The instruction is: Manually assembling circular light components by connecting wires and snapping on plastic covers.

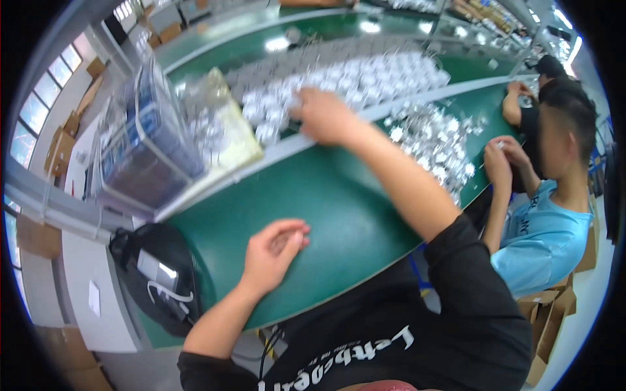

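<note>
My left hand [272,253] rests low over the green tabletop [339,202], fingers curled in and thumb close to the forefinger. Whatever may be inside that curl is too small or hidden to make out. My right hand [323,118] is stretched far across, above the front left part of long rows of small silvery-white parts [365,81]. Its fingertips are smeared by motion, so their grip does not show. A loose heap of shiny metallic pieces [433,143] lies to the right of my right forearm.
A blue strapped bundle [147,140] stands at the left beside a pale yellow board [235,127]. A black bag [163,277] with a phone and white cable sits at the left end. A light rail [274,159] crosses the table. Two people work at the right, one in a light-blue shirt [544,234].
</note>
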Tool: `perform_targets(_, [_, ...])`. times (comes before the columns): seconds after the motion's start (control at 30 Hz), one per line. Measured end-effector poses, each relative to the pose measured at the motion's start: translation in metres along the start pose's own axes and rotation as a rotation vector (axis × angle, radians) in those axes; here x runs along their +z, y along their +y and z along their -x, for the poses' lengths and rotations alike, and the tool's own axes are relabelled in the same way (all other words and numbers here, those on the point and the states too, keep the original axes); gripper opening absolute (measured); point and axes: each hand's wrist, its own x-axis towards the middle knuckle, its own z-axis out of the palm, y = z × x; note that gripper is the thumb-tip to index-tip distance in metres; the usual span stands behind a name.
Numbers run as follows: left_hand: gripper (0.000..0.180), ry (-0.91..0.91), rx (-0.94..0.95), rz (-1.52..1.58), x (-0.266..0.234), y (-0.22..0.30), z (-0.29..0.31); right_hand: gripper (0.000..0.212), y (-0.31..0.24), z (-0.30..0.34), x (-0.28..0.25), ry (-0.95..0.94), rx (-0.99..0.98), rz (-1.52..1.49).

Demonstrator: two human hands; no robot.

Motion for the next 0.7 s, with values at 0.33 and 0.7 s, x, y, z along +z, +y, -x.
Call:
perform_targets(0.33, [0.025,-0.021,-0.014,-0.137,-0.002,0.000,0.016,0.014,-0.023,0.000,0.006,-0.077,0.084,0.076])
perform_targets(0.7, [0.025,-0.049,0.019,-0.237,0.004,-0.004,0.006,0.014,-0.011,-0.011,-0.026,0.002,-0.050,0.058])
